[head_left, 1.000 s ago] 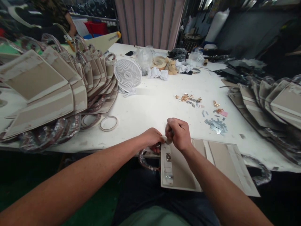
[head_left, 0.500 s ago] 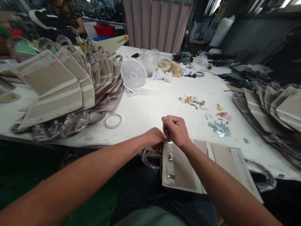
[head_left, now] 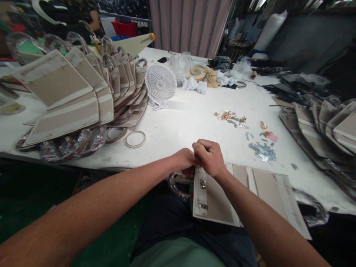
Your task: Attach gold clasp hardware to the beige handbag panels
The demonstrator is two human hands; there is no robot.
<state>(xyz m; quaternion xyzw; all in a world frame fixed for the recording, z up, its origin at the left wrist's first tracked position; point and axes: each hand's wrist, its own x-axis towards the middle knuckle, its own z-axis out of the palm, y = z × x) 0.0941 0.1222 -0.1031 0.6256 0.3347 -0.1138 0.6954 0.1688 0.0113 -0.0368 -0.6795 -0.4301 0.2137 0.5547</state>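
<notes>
A beige bag panel [head_left: 217, 204] lies over the table's front edge and my lap. Two metal fittings [head_left: 203, 184] show on the pale strip along its left side. My left hand [head_left: 187, 158] is closed at the panel's far left corner, its fingers partly hidden beneath the edge. Against it, my right hand [head_left: 209, 155] makes a fist above the same corner; whatever it grips is hidden. Below my left hand hangs a plastic-wrapped handle [head_left: 178, 189], and a second wrapped handle [head_left: 318, 211] sticks out on the right.
Similar bag panels [head_left: 66, 85] are stacked at left, with more [head_left: 314, 126] at right. A tape roll [head_left: 135, 139] and white fan [head_left: 160, 82] stand between. Gold fasteners [head_left: 228, 115] and flat metal plates [head_left: 263, 151] lie beyond my hands. A person's arm [head_left: 95, 20] shows behind.
My right hand has turned and closed in against my left hand, covering the fitting that showed at the far corner. The view has shifted slightly; the panel stays on my lap.
</notes>
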